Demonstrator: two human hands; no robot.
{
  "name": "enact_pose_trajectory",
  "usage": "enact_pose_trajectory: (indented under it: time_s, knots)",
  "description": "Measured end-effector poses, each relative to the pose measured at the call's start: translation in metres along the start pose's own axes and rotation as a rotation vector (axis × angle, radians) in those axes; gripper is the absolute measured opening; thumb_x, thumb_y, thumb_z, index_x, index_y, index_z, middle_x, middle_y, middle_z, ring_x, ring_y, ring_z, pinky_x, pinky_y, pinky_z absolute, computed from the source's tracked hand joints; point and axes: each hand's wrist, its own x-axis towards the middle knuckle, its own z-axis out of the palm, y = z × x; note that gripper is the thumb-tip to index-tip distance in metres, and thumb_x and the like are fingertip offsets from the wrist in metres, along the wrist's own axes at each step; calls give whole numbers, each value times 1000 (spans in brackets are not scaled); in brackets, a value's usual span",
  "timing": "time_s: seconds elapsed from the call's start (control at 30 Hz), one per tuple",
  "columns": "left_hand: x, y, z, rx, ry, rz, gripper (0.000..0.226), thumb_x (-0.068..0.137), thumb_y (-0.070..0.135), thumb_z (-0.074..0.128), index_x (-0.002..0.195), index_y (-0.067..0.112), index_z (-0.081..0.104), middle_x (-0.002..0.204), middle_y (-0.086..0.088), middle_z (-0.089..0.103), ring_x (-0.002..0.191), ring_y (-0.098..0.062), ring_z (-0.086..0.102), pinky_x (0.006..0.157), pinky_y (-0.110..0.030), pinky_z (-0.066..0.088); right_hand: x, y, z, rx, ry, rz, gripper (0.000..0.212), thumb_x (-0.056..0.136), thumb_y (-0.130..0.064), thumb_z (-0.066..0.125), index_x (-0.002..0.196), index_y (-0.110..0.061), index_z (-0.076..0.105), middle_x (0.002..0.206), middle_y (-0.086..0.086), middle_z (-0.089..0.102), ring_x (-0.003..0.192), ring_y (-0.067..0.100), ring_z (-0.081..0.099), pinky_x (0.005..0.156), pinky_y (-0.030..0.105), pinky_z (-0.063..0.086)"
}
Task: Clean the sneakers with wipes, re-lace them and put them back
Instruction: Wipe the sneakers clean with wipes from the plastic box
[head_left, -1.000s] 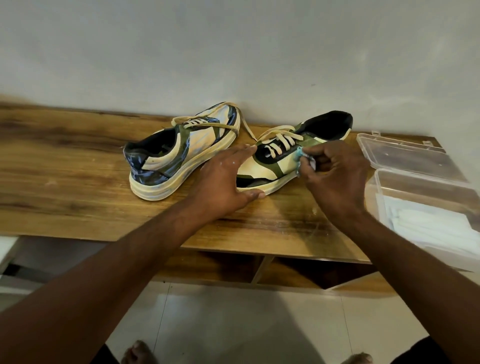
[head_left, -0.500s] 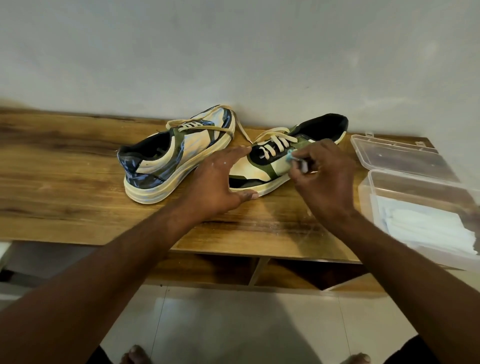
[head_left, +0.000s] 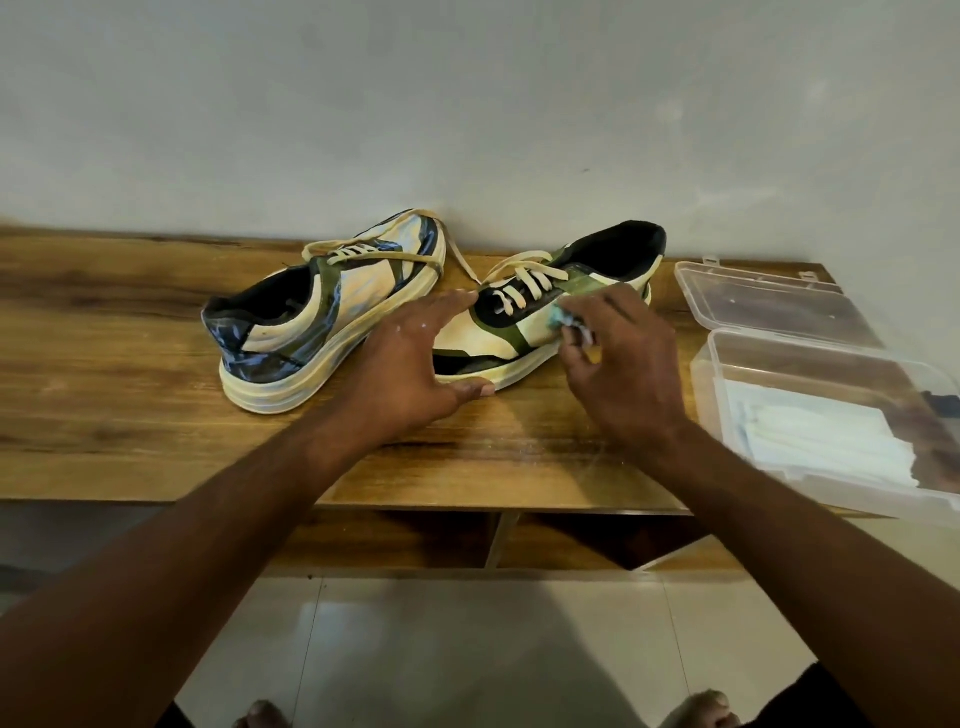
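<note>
Wiping the right-hand sneaker on the table

The cream, green and black sneaker, laced, lies on the wooden table; the flat left hand steadies its toe while the right hand pinches a crumpled wipe against its side.

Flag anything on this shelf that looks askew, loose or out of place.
The two sneakers aren't paired: left sneaker and right sneaker point opposite ways, at angles. Their laces trail loose across the wood between them. The wipe box overhangs the shelf's front edge.

Dim warm light, soft wide-angle edges
</note>
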Motion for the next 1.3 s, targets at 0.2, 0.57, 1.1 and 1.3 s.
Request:
enact_pose_trajectory:
  time_s: [0.2, 0.57, 1.1, 1.3]
  knots:
    - [0, -2, 4, 26, 11, 3, 99, 71, 51, 92, 156, 29, 46, 158, 5, 50, 146, -16, 43, 122, -42, 38, -5, -20, 10, 47, -55, -86, 23, 86, 0, 76, 108, -5, 74, 105, 8, 65, 92, 15, 59, 74, 21, 50]
    - [-6, -2, 8, 155, 7, 110, 95, 87, 57, 76, 164, 23, 32, 168, 4, 34, 154, -13, 26, 125, -33, 23, 17, 5, -10, 55, 61, 107, 22, 80, 2, 82, 98, -8, 74, 100, 4, 65, 85, 7, 54, 74, 2, 38]
    - [-8, -5, 13, 193, 13, 115, 94, 89, 62, 71, 165, 24, 29, 169, 4, 32, 155, -14, 25, 125, -34, 23, 15, 5, -7, 157, 139, 147, 19, 80, 1, 83, 95, -9, 77, 96, 1, 70, 83, 14, 65, 73, 38, 61]
    - [-6, -8, 11, 87, 7, 65, 97, 80, 49, 83, 162, 29, 34, 165, 8, 37, 152, -10, 29, 124, -36, 29, -9, -36, 18, 164, -142, -107, 20, 82, -1, 80, 98, -11, 75, 101, 1, 66, 88, 11, 60, 72, 24, 55]
